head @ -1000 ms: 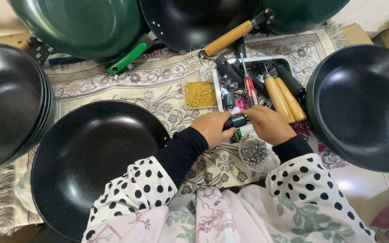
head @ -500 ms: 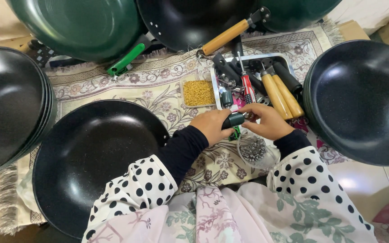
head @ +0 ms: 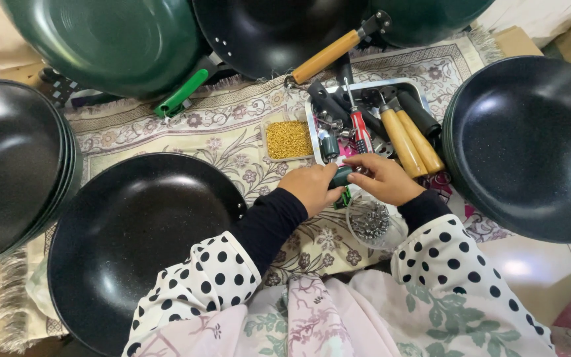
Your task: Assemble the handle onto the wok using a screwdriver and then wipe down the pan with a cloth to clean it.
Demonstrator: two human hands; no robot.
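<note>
While both meet over the tray (head: 312,132), left hand (head: 312,188) and right hand (head: 384,180) pinch one dark handle piece (head: 342,176) — fingers closed.

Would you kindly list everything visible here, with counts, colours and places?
Black pans: one lone pan front left, a stack far left, another stack right, one top centre with a wooden handle.
Green pan: one, top left, green handle.
Metal tray: one, centre, holding handles and a red screwdriver.
Gold screws: one small trayful, left of the metal tray.
Clear tub: one, holding dark metal parts, below the hands.
Patterned cloth: one, beige, underneath.
Left hand and right hand: together holding a small green-black handle.
</note>
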